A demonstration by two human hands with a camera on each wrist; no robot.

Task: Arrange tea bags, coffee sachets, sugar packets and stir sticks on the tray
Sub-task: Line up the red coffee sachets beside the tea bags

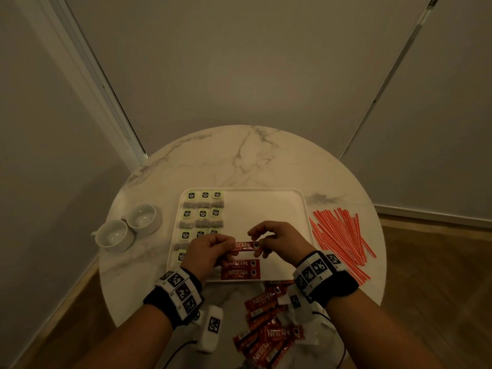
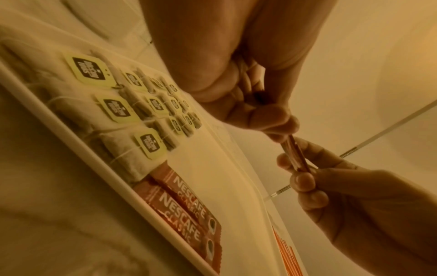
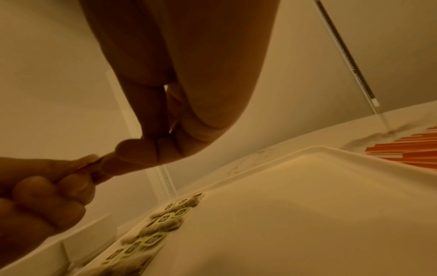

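A red coffee sachet [image 1: 244,246] hangs level above the white tray [image 1: 271,206], pinched at its left end by my left hand [image 1: 210,249] and at its right end by my right hand [image 1: 274,242]. The left wrist view shows the same sachet [image 2: 295,155] edge-on between both hands. Two more coffee sachets [image 1: 241,269] lie side by side at the tray's near edge. Several tea bags [image 1: 203,213] with yellow tags fill the tray's left side in rows. Loose coffee sachets [image 1: 269,323] are heaped on the table in front of the tray. Orange stir sticks [image 1: 343,241] lie right of the tray.
Two white cups [image 1: 127,230] stand left of the tray on the round marble table [image 1: 239,161]. The tray's right half is bare. Walls close in behind the table, and wooden floor shows at both sides.
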